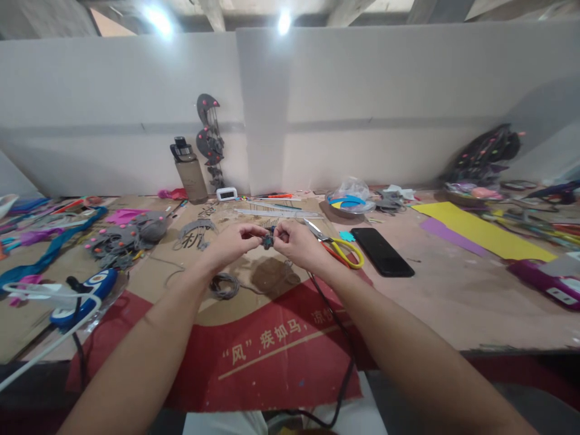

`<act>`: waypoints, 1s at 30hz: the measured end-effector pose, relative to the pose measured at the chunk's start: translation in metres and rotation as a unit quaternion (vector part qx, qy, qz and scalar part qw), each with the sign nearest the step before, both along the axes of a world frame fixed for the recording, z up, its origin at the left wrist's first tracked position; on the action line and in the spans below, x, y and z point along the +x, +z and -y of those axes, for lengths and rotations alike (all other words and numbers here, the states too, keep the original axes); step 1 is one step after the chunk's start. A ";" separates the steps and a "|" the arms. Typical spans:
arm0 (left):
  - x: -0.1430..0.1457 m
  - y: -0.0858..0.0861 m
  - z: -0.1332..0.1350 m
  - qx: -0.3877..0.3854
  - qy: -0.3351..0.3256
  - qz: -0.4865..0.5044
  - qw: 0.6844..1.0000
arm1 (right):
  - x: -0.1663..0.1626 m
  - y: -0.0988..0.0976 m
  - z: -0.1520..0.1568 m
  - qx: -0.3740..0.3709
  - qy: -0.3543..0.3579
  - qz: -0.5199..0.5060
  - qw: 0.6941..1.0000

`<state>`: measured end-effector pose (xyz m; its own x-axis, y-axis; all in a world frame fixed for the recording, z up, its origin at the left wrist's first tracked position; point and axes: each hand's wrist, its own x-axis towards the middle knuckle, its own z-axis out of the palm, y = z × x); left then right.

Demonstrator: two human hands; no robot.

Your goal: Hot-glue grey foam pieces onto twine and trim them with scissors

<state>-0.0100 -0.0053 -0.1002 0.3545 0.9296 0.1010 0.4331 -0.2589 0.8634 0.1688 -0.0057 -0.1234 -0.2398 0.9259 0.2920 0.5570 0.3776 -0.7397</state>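
Observation:
Over the middle of the cardboard sheet, my left hand (243, 241) and my right hand (292, 241) meet at a small dark object (267, 241). Both hands have their fingers pinched on it; it looks dark with bluish bits, but its kind is too small to make out. Below the hands, a coil of grey cord (224, 286) lies on the cardboard, with loose strands running off it. Scissors (347, 252) with yellow handles rest just right of my right hand, blades pointing up and left. A grey crescent-shaped piece (198, 228) lies left of my left hand.
A black phone (382, 251) lies right of the scissors. Behind stand a bottle (190, 175), a small white clock (226, 194) and a bowl (348, 208). Yellow sheets (483, 229) are at the right. Grey pieces with pink dots (127, 238) and a blue power strip (84, 299) are left.

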 end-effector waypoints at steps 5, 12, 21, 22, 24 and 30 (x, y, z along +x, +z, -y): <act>0.006 0.000 0.003 -0.002 0.002 -0.020 1.000 | 0.000 -0.002 0.000 0.008 0.022 0.012 1.000; 0.011 -0.008 0.001 -0.023 0.037 0.002 0.999 | -0.004 -0.001 0.002 0.047 0.020 -0.021 0.998; 0.010 -0.013 -0.006 -0.052 0.099 0.086 0.990 | -0.008 -0.006 0.003 0.106 -0.002 -0.041 0.994; 0.010 -0.013 -0.007 -0.057 0.104 0.096 0.988 | -0.009 -0.006 0.004 0.113 -0.004 -0.037 0.993; 0.011 -0.014 -0.007 -0.068 0.115 0.117 0.984 | -0.012 -0.008 0.006 0.131 -0.004 -0.031 0.991; 0.012 -0.016 -0.008 -0.099 0.137 0.174 0.970 | -0.019 -0.016 0.007 0.182 0.029 -0.005 0.983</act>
